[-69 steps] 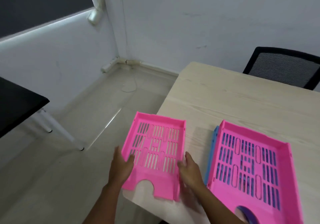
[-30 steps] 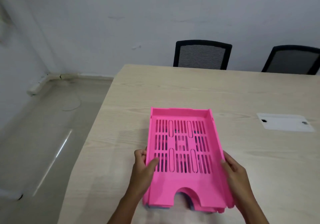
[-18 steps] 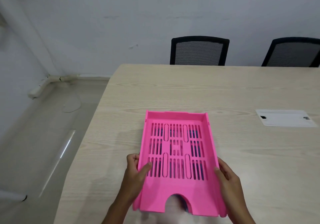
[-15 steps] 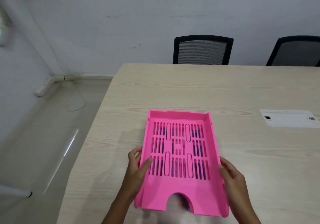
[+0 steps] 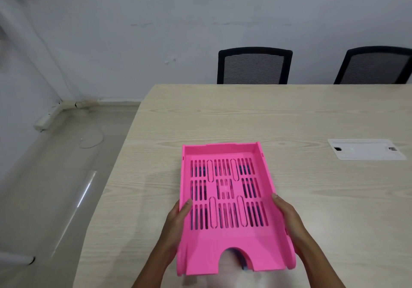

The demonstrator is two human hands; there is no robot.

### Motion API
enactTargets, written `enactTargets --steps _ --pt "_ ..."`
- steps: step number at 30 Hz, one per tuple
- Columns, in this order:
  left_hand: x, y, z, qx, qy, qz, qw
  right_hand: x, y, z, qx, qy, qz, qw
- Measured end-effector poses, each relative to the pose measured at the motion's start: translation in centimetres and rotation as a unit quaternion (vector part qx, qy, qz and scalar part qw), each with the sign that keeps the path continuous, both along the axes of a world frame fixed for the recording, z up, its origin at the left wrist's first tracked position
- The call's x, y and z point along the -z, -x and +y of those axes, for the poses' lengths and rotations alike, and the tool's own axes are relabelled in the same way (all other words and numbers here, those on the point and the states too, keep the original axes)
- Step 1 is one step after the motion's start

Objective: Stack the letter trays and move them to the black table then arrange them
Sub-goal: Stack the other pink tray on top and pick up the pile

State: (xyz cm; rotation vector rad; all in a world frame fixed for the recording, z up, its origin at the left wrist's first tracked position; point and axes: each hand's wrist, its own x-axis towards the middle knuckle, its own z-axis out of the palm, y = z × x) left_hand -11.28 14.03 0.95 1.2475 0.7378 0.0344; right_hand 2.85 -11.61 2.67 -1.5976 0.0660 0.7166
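Pink plastic fills the lower middle of the view: a stack of letter trays (image 5: 227, 200) sits on the pale wood-grain table (image 5: 312, 118), its notched open end toward 6 o'clock and its closed back wall toward 12 o'clock. Blue shows through the slots and in the notch, so at least one blue tray lies under the pink one on top.

The left hand (image 5: 176, 223) comes up from 7 o'clock with the forearm angled inward; its thumb lies over the tray's left rim onto the slotted floor, and the remaining fingers go down the outside wall, hidden by the hand. The right hand (image 5: 287, 216) comes in from 5 o'clock, palm pressed flat along the right wall with the fingers held together and pointing toward 12 o'clock; whether they curl beneath the stack cannot be told. Both hands clamp the stack from its two long sides.

Against the frame half a second earlier, the grip is the same, with the left thumb in the same place on the slots. The stack reads a little squarer to the viewer, and the view has shifted slightly.

At 2 o'clock a white cable hatch (image 5: 365, 151) is set flush in the tabletop. Two black mesh chairs (image 5: 254, 66) stand behind the far edge at 12 to 1 o'clock. No writing or brand mark is readable anywhere.
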Motion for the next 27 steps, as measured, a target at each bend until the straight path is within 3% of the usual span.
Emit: enactTargets --steps 13,19,27 --pt "0.2 -0.9 1.5 -0.013 0.047 0.003 0.999 1.4 -0.1 0.2 0.027 -0.021 0.020 0.999" --pt "0.4 -1.7 1.9 0.016 0.097 0.023 0.995 2.2 -0.3 0.2 0.025 -0.080 0.098 0.992" --pt "0.8 -1.6 2.2 0.030 0.101 0.016 0.994 2.7 -0.5 0.2 0.032 -0.077 0.093 0.992"
